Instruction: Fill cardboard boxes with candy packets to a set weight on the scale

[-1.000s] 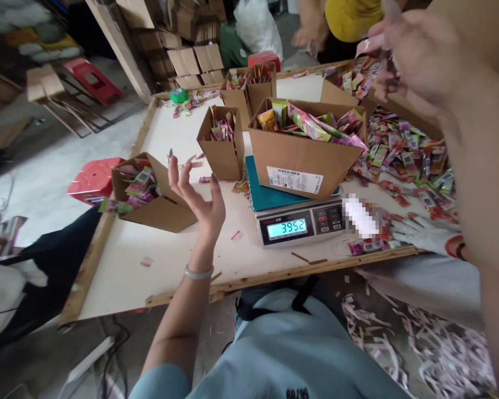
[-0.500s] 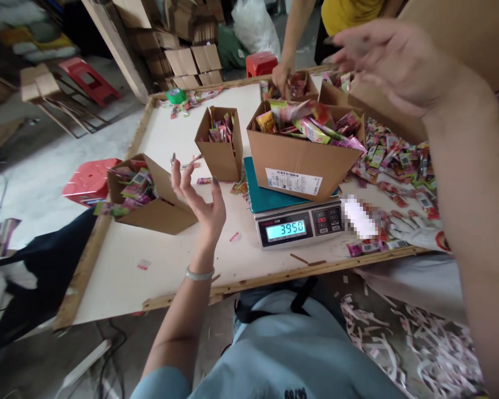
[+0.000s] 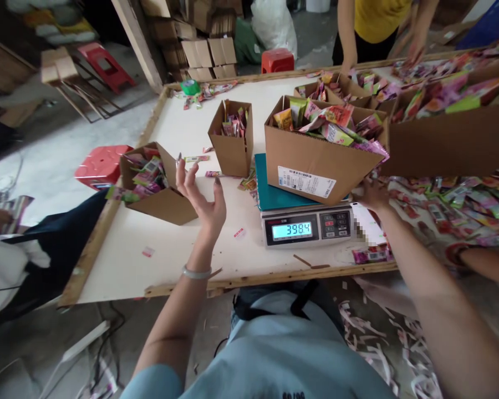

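The worktop [image 3: 183, 244], a pale board with a wooden rim, carries everything. Largest on it is the cardboard box [image 3: 316, 160] heaped with bright sachets [image 3: 332, 119], standing on the teal platform of the scale [image 3: 305, 224]. Loaded this full, the box likely handles as moderately heavy; its corrugated walls are stiff enough, but they would bow if squeezed, so the low corners or the underside look like the safest hold. The glossy sachets are light and slippery and would spill if the box tilts.

The right hand [image 3: 372, 194] sits at the box's lower right corner, touching or just beside it; whether its fingers are closed on anything I cannot tell. The left hand [image 3: 202, 194] hovers palm up, fingers spread wide, holding nothing, between the scale and a tipped box of sachets [image 3: 156, 185].

The scale's display reads 3984. A white barcode label [image 3: 305, 182] sits on the box front; its print is too small to read.
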The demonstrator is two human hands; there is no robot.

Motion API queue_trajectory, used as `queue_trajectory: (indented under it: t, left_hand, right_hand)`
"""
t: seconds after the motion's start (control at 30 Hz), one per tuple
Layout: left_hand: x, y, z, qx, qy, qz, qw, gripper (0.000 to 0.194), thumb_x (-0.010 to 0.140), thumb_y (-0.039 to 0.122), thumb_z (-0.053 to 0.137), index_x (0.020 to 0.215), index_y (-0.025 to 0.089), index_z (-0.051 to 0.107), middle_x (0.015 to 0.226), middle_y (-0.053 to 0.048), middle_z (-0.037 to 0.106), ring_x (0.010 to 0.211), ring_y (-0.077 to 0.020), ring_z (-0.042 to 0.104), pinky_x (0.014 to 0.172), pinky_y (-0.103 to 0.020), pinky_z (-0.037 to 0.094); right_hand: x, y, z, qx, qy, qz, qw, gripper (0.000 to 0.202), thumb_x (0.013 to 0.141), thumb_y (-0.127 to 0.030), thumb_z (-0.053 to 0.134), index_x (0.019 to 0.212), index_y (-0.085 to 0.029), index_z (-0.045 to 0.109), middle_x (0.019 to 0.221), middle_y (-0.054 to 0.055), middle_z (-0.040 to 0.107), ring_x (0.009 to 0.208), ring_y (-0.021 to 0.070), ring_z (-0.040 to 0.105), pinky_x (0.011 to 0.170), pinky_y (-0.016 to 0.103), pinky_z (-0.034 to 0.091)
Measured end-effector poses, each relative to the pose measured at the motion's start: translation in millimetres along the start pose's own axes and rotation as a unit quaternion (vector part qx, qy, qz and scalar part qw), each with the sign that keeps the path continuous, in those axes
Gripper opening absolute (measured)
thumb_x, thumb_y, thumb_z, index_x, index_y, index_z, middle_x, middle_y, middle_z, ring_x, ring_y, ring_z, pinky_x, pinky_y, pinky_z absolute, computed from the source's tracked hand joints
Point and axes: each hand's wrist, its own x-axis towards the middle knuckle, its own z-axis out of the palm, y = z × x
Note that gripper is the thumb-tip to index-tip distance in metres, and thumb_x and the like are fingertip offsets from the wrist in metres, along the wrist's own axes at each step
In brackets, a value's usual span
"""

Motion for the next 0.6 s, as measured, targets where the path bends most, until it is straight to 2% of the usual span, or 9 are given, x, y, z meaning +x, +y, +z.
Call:
queue_trajectory:
  t: [0.1, 0.2, 0.33, 0.43, 0.47, 0.53, 0.6]
  left_hand:
    - [0.2, 2.6, 1.3, 0.014, 0.005, 0.003, 1.000, 0.050, 0.103, 0.043, 0.055, 0.150, 0.031, 0.045, 0.170, -0.015, 0.036, 0.166, -0.0274, 0.029, 0.131, -0.051, 0.033]
    - [1.1, 3.0, 2.4, 0.001, -0.001, -0.002, 1.000, 0.052, 0.102, 0.044, 0.055, 0.150, 0.029, 0.045, 0.171, -0.016, 0.034, 0.166, -0.0289, 0.028, 0.132, -0.052, 0.031]
    - [1.6, 2.7, 4.4, -0.006, -0.015, -0.010, 1.000, 0.054, 0.100, 0.043, 0.057, 0.150, 0.028, 0.045, 0.171, -0.016, 0.032, 0.166, -0.0302, 0.027, 0.133, -0.053, 0.029]
    - [1.1, 4.0, 7.3, -0.008, -0.011, -0.005, 1.000, 0.054, 0.100, 0.040, 0.056, 0.150, 0.027, 0.044, 0.170, -0.017, 0.034, 0.166, -0.0294, 0.028, 0.133, -0.053, 0.028]
    - [0.8, 4.9, 8.6, -0.009, -0.009, -0.004, 1.000, 0.053, 0.100, 0.040, 0.056, 0.150, 0.027, 0.044, 0.169, -0.017, 0.035, 0.165, -0.0288, 0.029, 0.133, -0.053, 0.028]
    - [0.3, 7.6, 11.4, -0.010, -0.003, -0.004, 1.000, 0.050, 0.102, 0.038, 0.054, 0.150, 0.028, 0.045, 0.168, -0.016, 0.037, 0.165, -0.0275, 0.031, 0.132, -0.053, 0.029]
    - [-0.1, 10.6, 14.4, -0.005, -0.005, -0.005, 1.000, 0.049, 0.103, 0.037, 0.054, 0.150, 0.028, 0.046, 0.168, -0.016, 0.038, 0.164, -0.0271, 0.033, 0.131, -0.054, 0.031]
  right_hand:
    - [3.4, 2.0, 6.1, -0.025, 0.009, 0.050, 0.998, 0.053, 0.102, -0.032, 0.052, 0.149, -0.007, 0.056, 0.148, 0.037, 0.054, 0.136, 0.0481, 0.057, 0.108, 0.058, 0.046]
    - [9.0, 7.1, -0.6, -0.008, 0.002, 0.059, 0.998, 0.049, 0.099, -0.024, 0.051, 0.143, -0.006, 0.059, 0.135, 0.035, 0.064, 0.128, 0.0447, 0.064, 0.104, 0.054, 0.049]
    - [11.6, 9.9, -17.8, 0.021, 0.026, 0.057, 0.998, 0.030, 0.096, -0.023, 0.051, 0.119, -0.011, 0.067, 0.116, 0.029, 0.072, 0.110, 0.0364, 0.069, 0.093, 0.046, 0.052]
    - [12.5, 1.8, -42.3, 0.049, 0.070, 0.038, 0.996, 0.015, 0.097, -0.025, 0.054, 0.107, -0.019, 0.063, 0.108, 0.021, 0.073, 0.098, 0.0293, 0.068, 0.087, 0.039, 0.051]
    - [12.2, -4.3, -54.8, 0.061, 0.095, 0.034, 0.993, 0.012, 0.097, -0.025, 0.054, 0.105, -0.020, 0.062, 0.106, 0.019, 0.073, 0.095, 0.0276, 0.068, 0.086, 0.038, 0.051]
    - [9.9, -23.3, -87.5, 0.114, 0.190, 0.011, 0.975, 0.009, 0.099, -0.023, 0.054, 0.104, -0.020, 0.061, 0.102, 0.016, 0.073, 0.089, 0.0243, 0.067, 0.085, 0.037, 0.052]
    - [6.1, -50.3, -128.4, 0.201, 0.317, -0.049, 0.925, 0.009, 0.100, -0.024, 0.058, 0.101, -0.017, 0.065, 0.098, 0.013, 0.073, 0.084, 0.0209, 0.067, 0.084, 0.036, 0.054]
